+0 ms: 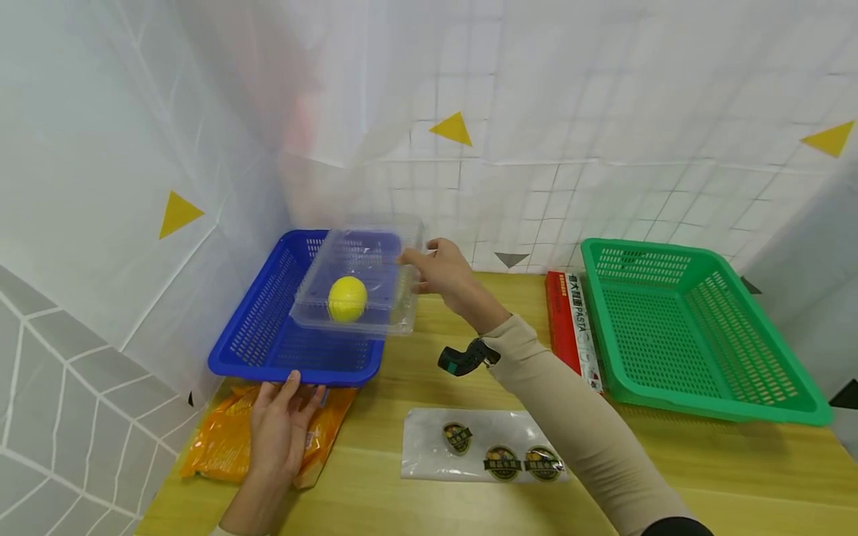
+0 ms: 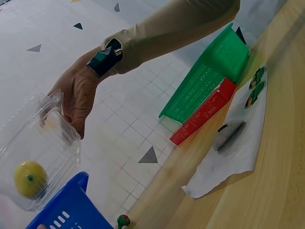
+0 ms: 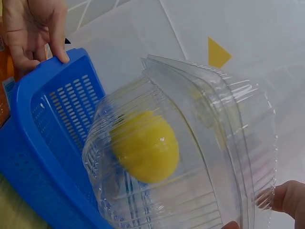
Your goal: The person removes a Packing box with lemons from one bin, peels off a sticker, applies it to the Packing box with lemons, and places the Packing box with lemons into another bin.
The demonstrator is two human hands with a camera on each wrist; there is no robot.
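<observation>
My right hand (image 1: 447,275) pinches the right side of a clear plastic clamshell box (image 1: 385,305), held above the blue basket (image 1: 251,320). Inside the box lies a yellow, lemon-like fruit (image 1: 347,299), which also shows through the clear wall in the right wrist view, as a rounded yellow fruit (image 3: 147,148). At the basket's near rim, my left hand (image 1: 278,428) grips the edge, one digit over the top and the other fingers curled below. The left wrist view has the box (image 2: 47,138) tilted above a corner of the basket.
An orange packet (image 1: 221,439) lies at the basket's near side. Flat on the table is a clear plastic bag (image 1: 425,447) with dark round stickers. Right of it stand a red pasta box (image 1: 561,316) and a green basket (image 1: 697,398). White sheeting hangs behind.
</observation>
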